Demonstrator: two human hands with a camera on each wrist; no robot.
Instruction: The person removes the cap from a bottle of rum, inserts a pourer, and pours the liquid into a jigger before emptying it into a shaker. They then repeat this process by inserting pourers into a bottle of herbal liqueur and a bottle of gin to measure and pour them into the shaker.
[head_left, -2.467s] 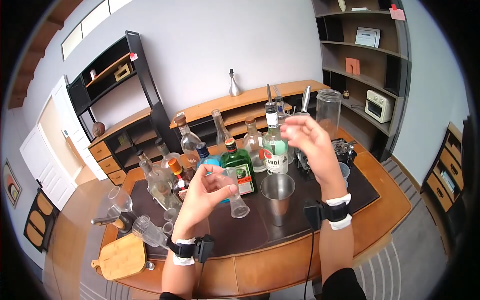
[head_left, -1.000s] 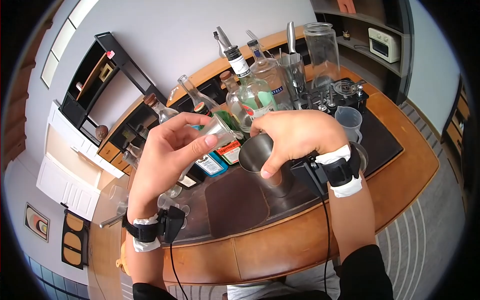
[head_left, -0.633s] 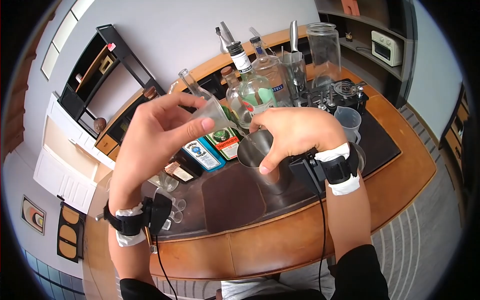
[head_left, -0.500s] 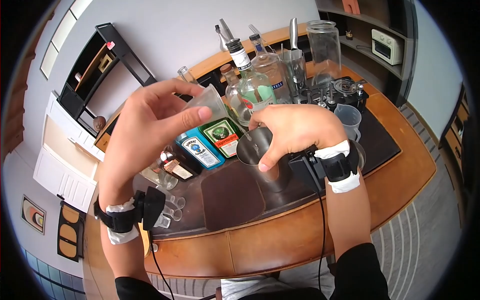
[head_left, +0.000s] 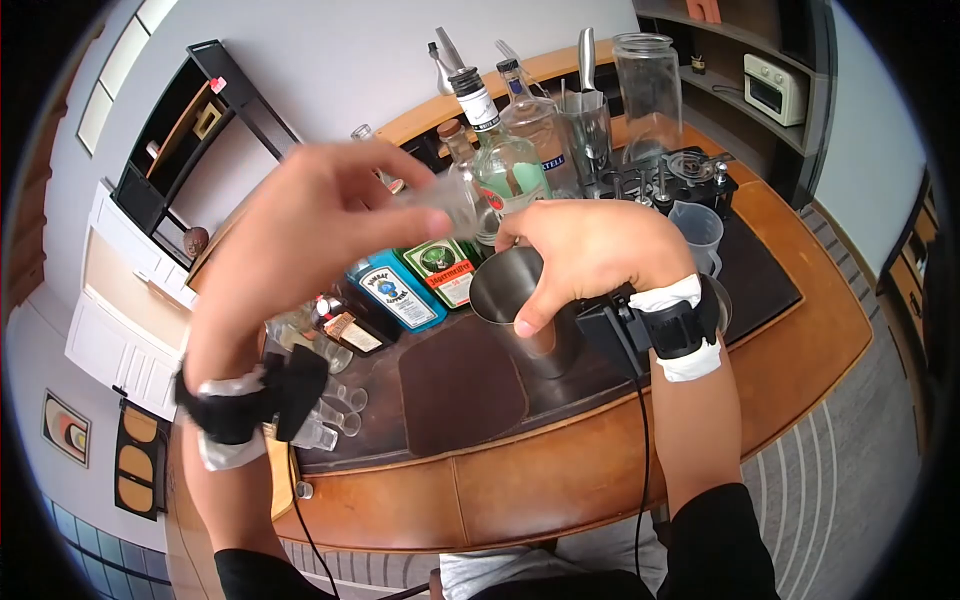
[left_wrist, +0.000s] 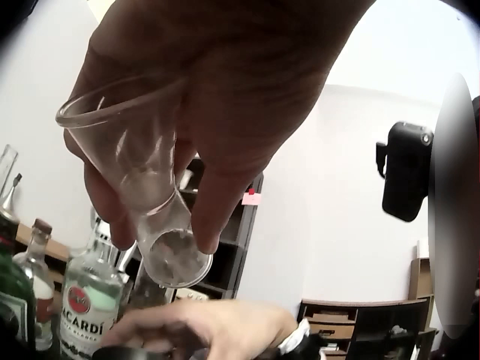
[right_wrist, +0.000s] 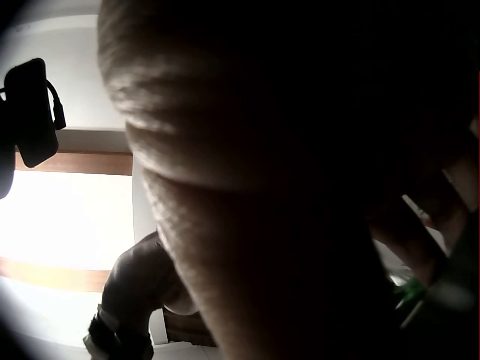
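In the head view, my left hand (head_left: 300,220) is blurred and pinches a clear hourglass-shaped jigger (left_wrist: 142,165) between thumb and fingers. The jigger is tilted, its lower end over the metal shaker tin (head_left: 555,350). In the left wrist view only a little cloudy wetness shows in its lower cup. My right hand (head_left: 605,250) grips the tin around its rim, thumb on the near side and fingers behind. The tin stands upright on the dark mat. The right wrist view is mostly dark, filled by the hand itself.
Close behind the tin stand a Jägermeister bottle (head_left: 440,268), a blue Bombay bottle (head_left: 400,295) and a Bacardi bottle (head_left: 510,175). Small glasses (head_left: 340,405) lie left on the mat (head_left: 460,385). A measuring jug (head_left: 697,230) and a tall glass jar (head_left: 648,100) stand right.
My right hand came down from the air to the tin's rim. My left hand tipped the jigger over the tin, a thin stream ran in, and the hand has since risen slightly.
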